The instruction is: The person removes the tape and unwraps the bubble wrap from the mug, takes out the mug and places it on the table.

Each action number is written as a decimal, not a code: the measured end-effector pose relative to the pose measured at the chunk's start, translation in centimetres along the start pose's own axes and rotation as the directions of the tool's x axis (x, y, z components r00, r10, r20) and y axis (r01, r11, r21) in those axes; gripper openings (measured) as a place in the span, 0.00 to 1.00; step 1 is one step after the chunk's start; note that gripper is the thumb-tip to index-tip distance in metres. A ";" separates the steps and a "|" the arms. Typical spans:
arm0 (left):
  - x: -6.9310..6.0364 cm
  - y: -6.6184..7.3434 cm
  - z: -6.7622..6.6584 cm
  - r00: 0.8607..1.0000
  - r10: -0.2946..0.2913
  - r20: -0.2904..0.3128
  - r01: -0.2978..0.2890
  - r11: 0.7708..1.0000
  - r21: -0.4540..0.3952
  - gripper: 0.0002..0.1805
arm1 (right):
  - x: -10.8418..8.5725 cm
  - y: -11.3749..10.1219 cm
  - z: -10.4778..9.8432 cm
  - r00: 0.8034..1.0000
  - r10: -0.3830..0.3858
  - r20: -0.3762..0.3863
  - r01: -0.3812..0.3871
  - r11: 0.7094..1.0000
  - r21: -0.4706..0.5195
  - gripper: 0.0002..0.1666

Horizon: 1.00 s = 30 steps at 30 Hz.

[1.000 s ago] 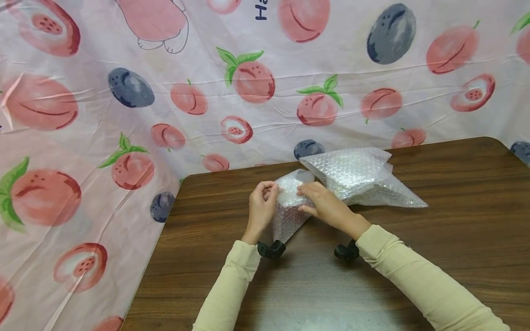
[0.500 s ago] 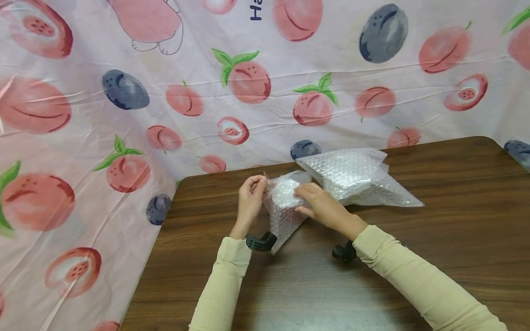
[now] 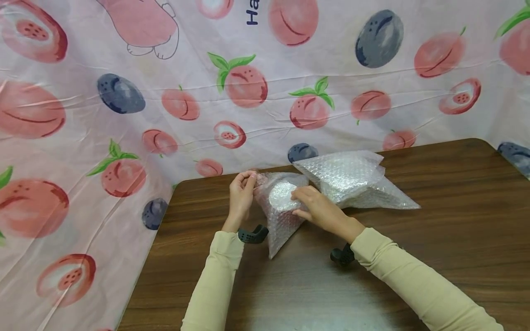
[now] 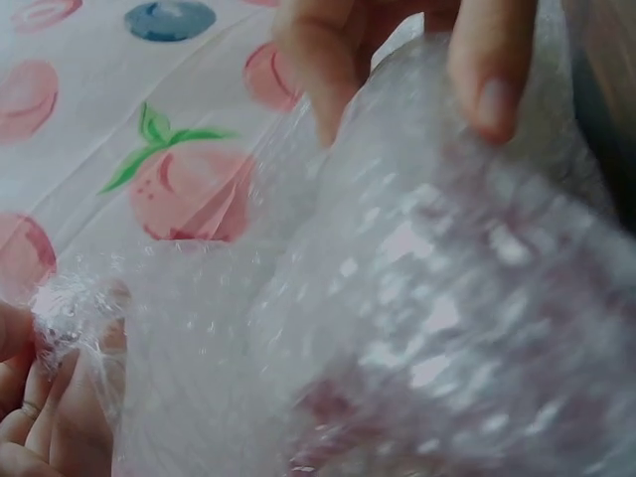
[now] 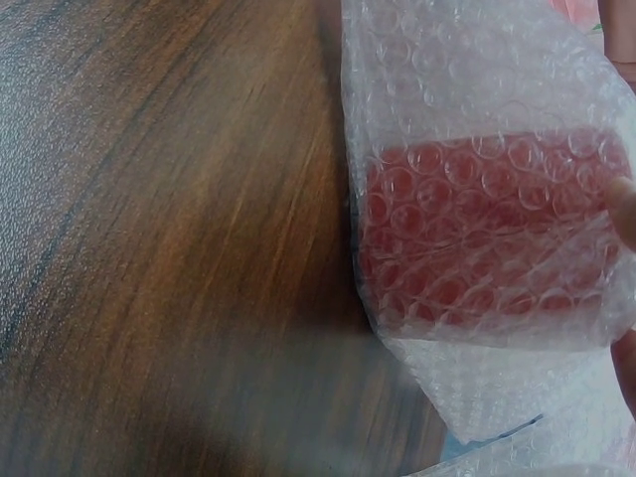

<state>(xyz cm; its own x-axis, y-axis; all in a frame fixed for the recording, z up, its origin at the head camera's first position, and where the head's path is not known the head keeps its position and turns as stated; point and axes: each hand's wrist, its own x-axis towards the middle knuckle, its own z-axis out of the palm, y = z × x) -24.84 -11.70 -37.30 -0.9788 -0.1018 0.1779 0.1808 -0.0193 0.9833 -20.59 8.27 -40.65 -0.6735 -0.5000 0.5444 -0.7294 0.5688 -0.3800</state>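
On the wooden counter (image 3: 190, 216), near its far edge: bubble-wrapped parcel (image 3: 282, 213), long axis slanting from far right to near left | to its left, left hand (image 3: 241, 197): loose flap (image 3: 262, 184) in a pinching grip | nearer the white top (image 3: 281, 195), right hand (image 3: 320, 209): holding the right side in a thumb-and-finger grip | just beyond, rightward: second bundle (image 3: 348, 177)

Toward the back of a table (image 3: 314, 289), left of its middle, we see a bubble-wrapped bundle (image 3: 285, 227) between a person's two hands, the left hand (image 3: 241, 195) at the wrap's left end and the right hand (image 3: 320, 208) at its right side. Just to the right and slightly farther back, we find a second heap of bubble wrap (image 3: 352, 177). A cloth backdrop (image 3: 265, 119) hangs behind the table and along its left side.
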 end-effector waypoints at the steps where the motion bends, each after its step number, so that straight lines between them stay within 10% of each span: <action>1: 0.2 0.0 -0.1 1.000 -0.004 -0.004 0.004 1.000 0.006 0.09 | 0.0 0.0 0.0 1.000 0.000 -0.003 0.000 1.000 0.001 0.16; 16: 2.7 0.1 -0.5 1.000 0.004 -0.030 0.000 0.992 0.125 0.11 | 0.0 0.0 0.0 1.000 0.001 0.005 -0.001 1.000 0.011 0.16; 30: 5.2 0.4 -1.0 0.995 0.098 -0.003 -0.090 0.928 0.362 0.12 | 0.0 0.1 0.0 1.000 -0.008 0.005 0.008 1.000 0.006 0.16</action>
<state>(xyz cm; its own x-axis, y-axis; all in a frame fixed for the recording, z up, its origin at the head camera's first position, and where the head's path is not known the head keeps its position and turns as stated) -29.73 -13.24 -36.02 -0.9561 -0.1067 0.2731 0.2208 0.3510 0.9100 -20.69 8.30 -40.69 -0.6682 -0.5079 0.5436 -0.7355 0.5607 -0.3802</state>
